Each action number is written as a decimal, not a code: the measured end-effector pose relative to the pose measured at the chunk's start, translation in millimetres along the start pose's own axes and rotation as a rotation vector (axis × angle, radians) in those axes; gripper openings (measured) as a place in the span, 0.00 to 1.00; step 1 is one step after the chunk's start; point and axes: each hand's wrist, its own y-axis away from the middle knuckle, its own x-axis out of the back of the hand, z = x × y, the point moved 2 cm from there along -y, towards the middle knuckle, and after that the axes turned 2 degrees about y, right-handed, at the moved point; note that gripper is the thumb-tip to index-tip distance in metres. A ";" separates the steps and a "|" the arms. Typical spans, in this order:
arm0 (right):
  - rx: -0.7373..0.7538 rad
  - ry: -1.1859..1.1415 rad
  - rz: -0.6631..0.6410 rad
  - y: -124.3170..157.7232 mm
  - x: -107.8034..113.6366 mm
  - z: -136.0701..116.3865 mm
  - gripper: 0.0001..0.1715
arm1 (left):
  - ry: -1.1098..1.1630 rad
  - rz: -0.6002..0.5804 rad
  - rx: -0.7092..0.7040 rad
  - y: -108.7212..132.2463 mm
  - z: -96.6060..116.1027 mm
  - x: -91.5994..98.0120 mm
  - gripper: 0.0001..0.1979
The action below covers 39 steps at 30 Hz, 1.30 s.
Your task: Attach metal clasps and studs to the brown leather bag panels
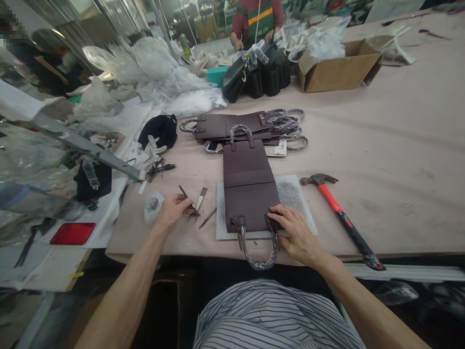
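Observation:
A dark brown leather bag panel [249,167] lies flat in front of me, with a plastic-wrapped handle at each end. Beneath it is a pale board [292,198] with a grey speckled surface. My right hand [294,230] rests at the panel's near right corner, its fingers on the base of the near handle [259,264]. To the left, my left hand [174,211] pinches a thin dark metal tool [187,196], whose exact kind I cannot make out. Beside it on the table lie a flat metal tool [201,198] and a pointed metal rod [207,217].
A claw hammer [336,208] with a red and black handle lies on the right. More brown bag panels [232,125] are stacked behind. Farther back stand black bags [257,77], a cardboard box [339,70] and a person [257,22]. A small plastic bag [153,206] sits left.

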 end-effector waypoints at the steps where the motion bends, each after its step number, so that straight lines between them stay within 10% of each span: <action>1: 0.002 0.003 0.001 -0.2 0.3 -0.5 0.39 | 0.155 0.006 -0.025 8.0 -0.8 -10.2 0.21; 10: -0.013 -0.002 -0.003 -0.1 1.7 -4.1 0.37 | 0.169 0.019 -0.460 67.5 1.4 -91.6 0.11; 23: -0.036 -0.013 -0.009 -0.6 2.6 -5.6 0.38 | -0.025 0.032 -0.475 68.5 -1.5 -83.7 0.11; 39: -0.051 -0.002 -0.009 -1.7 2.5 -6.5 0.35 | 0.033 -0.131 -0.593 86.4 9.4 -132.0 0.07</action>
